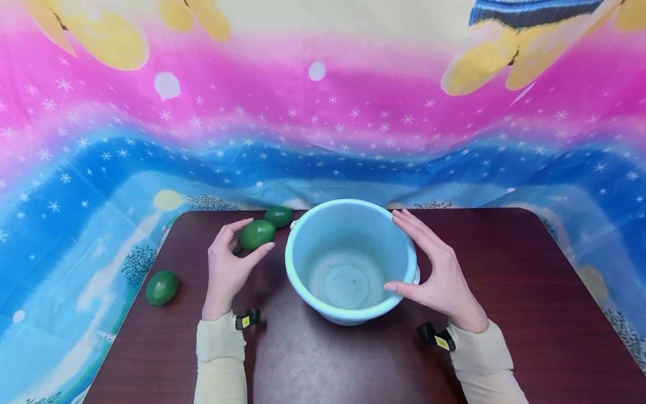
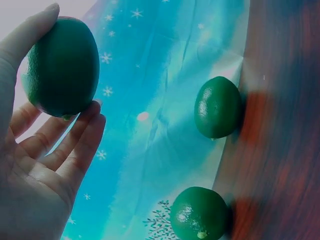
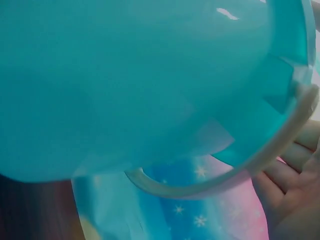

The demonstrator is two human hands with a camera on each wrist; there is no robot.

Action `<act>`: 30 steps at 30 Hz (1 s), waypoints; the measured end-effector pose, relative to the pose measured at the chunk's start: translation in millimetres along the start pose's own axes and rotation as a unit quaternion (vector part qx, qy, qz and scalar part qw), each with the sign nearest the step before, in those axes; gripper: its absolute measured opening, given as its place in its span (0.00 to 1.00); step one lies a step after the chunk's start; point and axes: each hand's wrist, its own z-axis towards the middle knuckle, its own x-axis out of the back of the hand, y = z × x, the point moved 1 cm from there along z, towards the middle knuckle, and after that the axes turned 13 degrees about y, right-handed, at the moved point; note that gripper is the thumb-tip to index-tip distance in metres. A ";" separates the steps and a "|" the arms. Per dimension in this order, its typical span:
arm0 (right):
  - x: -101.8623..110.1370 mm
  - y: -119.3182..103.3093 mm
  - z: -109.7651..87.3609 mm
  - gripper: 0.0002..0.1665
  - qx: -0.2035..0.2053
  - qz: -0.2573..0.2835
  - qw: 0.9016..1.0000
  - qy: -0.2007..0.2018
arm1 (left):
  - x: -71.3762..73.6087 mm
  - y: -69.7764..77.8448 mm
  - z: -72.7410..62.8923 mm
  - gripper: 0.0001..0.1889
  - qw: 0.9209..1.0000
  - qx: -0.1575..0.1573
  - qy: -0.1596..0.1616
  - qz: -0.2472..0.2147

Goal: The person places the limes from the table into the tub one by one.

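My left hand [image 1: 227,261] holds a glossy green oval fruit [image 1: 257,234] between thumb and fingers, left of the bucket. In the left wrist view the same fruit [image 2: 65,67] shows dimpled skin and a small stem nub at its lower end. A light blue bucket [image 1: 353,230] stands at the middle of the table, with nothing inside. At its right side is my right hand [image 1: 441,275], fingers extended along the rim and thumb over the front edge. In the right wrist view the bucket's pale handle [image 3: 200,190] hangs in front of that hand [image 3: 295,190].
Another green fruit [image 1: 278,216] lies near the table's back edge, just behind the held one. A further one [image 1: 162,288] sits by the left edge. The dark red-brown table [image 1: 530,308] meets a colourful printed cloth [image 1: 353,129] at the back and sides.
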 end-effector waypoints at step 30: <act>-4.8 11.3 -4.1 0.64 -0.001 0.015 0.999 -0.040 | -12.7 32.7 -8.0 0.36 0.995 -0.042 0.018 -0.087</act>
